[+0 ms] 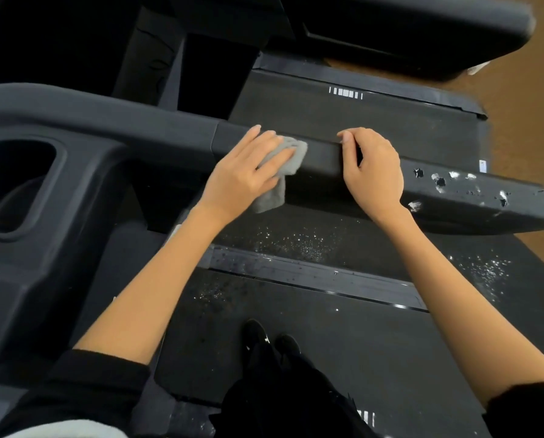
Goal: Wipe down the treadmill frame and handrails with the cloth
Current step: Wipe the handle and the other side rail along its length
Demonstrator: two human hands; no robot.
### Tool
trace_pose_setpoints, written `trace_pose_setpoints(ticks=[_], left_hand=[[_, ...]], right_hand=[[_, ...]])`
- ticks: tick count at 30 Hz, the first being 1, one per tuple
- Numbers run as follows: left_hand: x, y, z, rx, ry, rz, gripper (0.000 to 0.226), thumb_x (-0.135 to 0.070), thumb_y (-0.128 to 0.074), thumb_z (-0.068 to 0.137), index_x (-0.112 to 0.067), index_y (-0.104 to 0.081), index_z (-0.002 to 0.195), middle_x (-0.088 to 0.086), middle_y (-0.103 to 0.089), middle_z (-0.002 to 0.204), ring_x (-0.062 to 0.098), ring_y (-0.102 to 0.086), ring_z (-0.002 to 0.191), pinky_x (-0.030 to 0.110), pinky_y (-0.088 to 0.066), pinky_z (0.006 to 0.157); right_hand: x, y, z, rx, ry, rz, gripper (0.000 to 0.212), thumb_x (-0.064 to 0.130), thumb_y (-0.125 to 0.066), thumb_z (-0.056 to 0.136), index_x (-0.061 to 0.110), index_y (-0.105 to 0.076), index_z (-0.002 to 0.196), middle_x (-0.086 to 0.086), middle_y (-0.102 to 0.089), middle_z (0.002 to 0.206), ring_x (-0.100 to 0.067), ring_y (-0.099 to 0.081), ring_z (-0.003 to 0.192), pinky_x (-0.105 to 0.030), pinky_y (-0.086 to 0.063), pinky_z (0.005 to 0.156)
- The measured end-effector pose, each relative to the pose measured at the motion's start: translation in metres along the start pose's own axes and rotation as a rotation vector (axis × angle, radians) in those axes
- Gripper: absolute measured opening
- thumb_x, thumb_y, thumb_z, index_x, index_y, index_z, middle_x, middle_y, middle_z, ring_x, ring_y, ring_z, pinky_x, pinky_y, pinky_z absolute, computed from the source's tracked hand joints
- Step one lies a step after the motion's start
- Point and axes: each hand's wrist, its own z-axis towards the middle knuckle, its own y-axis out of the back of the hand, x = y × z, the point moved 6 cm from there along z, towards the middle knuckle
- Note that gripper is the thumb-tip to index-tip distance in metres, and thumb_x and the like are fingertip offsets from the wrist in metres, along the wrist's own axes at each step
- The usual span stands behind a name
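A black treadmill handrail point(321, 158) runs across the middle of the view, from the console at left to a rounded end at right. My left hand point(244, 170) lies flat on a grey cloth point(283, 172) and presses it against the rail; one end of the cloth hangs down below the hand. A short way to the right, my right hand point(373, 167) grips the same rail, fingers curled over its top edge. The rail's right end point(472, 189) carries white chips and small holes.
The console housing with a cup recess point(21, 184) fills the left. Below the rail lies the black belt point(327, 343), speckled with white crumbs, and my dark shoes point(270, 343) stand on it. A second treadmill point(390, 99) sits beyond. Brown floor point(529, 90) shows at right.
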Motion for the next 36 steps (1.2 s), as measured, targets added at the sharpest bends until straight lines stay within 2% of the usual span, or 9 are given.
trace_pose_setpoints(ticks=[6,10,13,15,21,23,26,29,36], left_hand=[[0.042,0.024,-0.017,-0.034,0.3,0.046,0.026,-0.01,-0.048,0.099,0.007,-0.059,0.114,0.022,-0.063,0.111,0.026,-0.051,0.113,0.044,-0.041,0.105],[0.075,0.034,-0.023,0.022,0.77,-0.132,0.033,-0.023,-0.042,0.101,0.004,-0.06,0.102,0.023,-0.061,0.111,0.037,-0.046,0.125,0.037,-0.032,0.111],[0.093,0.037,-0.013,0.065,0.939,-0.118,0.031,-0.026,-0.035,0.101,-0.01,-0.043,0.076,0.01,-0.048,0.078,0.034,-0.056,0.092,0.041,-0.019,0.117],[0.088,0.025,0.006,0.172,0.892,-0.134,0.03,-0.026,-0.033,0.101,-0.011,-0.043,0.077,0.01,-0.048,0.075,0.035,-0.054,0.089,0.042,-0.021,0.115],[0.03,-0.002,0.051,0.289,0.651,-0.257,0.041,-0.029,-0.031,0.102,-0.006,-0.05,0.073,0.007,-0.05,0.067,0.021,-0.047,0.068,0.033,-0.036,0.062],[0.007,0.001,0.055,0.156,0.541,-0.296,0.039,-0.026,-0.037,0.101,-0.004,-0.054,0.074,0.01,-0.056,0.069,0.024,-0.05,0.069,0.036,-0.044,0.068],[-0.034,-0.006,0.041,-0.025,0.368,-0.237,0.03,-0.015,-0.047,0.098,0.007,-0.065,0.108,0.02,-0.068,0.108,0.029,-0.057,0.108,0.041,-0.046,0.098],[-0.07,-0.023,0.019,0.002,0.185,-0.171,0.034,-0.008,-0.052,0.098,0.004,-0.052,0.13,0.019,-0.054,0.134,0.032,-0.047,0.129,0.045,-0.036,0.11],[-0.083,-0.034,-0.013,0.034,0.094,-0.218,0.055,0.007,-0.052,0.092,-0.005,-0.031,0.142,0.013,-0.039,0.145,0.022,-0.018,0.143,0.041,-0.02,0.118]], right_hand=[[0.0,0.0,0.0,0.002,-0.005,-0.015,0.032,0.021,-0.04,0.101,0.004,-0.066,0.096,-0.009,-0.069,0.089,-0.027,-0.061,0.084,-0.041,-0.047,0.082],[0.0,0.0,0.001,0.003,0.008,-0.023,0.031,0.019,-0.041,0.101,0.004,-0.066,0.093,-0.01,-0.068,0.086,-0.029,-0.061,0.081,-0.042,-0.046,0.08],[0.001,0.001,0.001,0.004,0.009,-0.017,0.031,0.019,-0.041,0.101,0.004,-0.066,0.092,-0.009,-0.069,0.087,-0.027,-0.061,0.082,-0.039,-0.046,0.08],[0.001,0.001,0.001,0.004,0.007,-0.014,0.031,0.02,-0.041,0.101,0.004,-0.066,0.092,-0.008,-0.069,0.088,-0.026,-0.061,0.082,-0.036,-0.045,0.081],[0.0,0.002,0.002,-0.001,-0.022,0.036,0.03,0.019,-0.041,0.101,0.004,-0.067,0.097,-0.006,-0.069,0.091,-0.023,-0.062,0.085,-0.031,-0.045,0.081],[0.0,0.003,0.002,-0.017,-0.041,0.083,0.03,0.019,-0.042,0.101,0.004,-0.067,0.1,-0.005,-0.07,0.093,-0.02,-0.063,0.086,-0.027,-0.044,0.079],[-0.002,0.005,0.003,-0.033,-0.051,0.115,0.029,0.018,-0.042,0.101,0.004,-0.067,0.1,-0.005,-0.069,0.091,-0.02,-0.063,0.084,-0.031,-0.048,0.078],[-0.002,0.006,0.003,-0.033,-0.05,0.127,0.029,0.018,-0.042,0.101,0.003,-0.067,0.099,-0.005,-0.069,0.087,-0.018,-0.063,0.081,-0.033,-0.05,0.076],[0.0,0.007,0.003,-0.051,-0.01,0.12,0.027,0.016,-0.044,0.101,0.004,-0.067,0.096,-0.003,-0.068,0.084,-0.016,-0.062,0.077,-0.026,-0.048,0.074]])
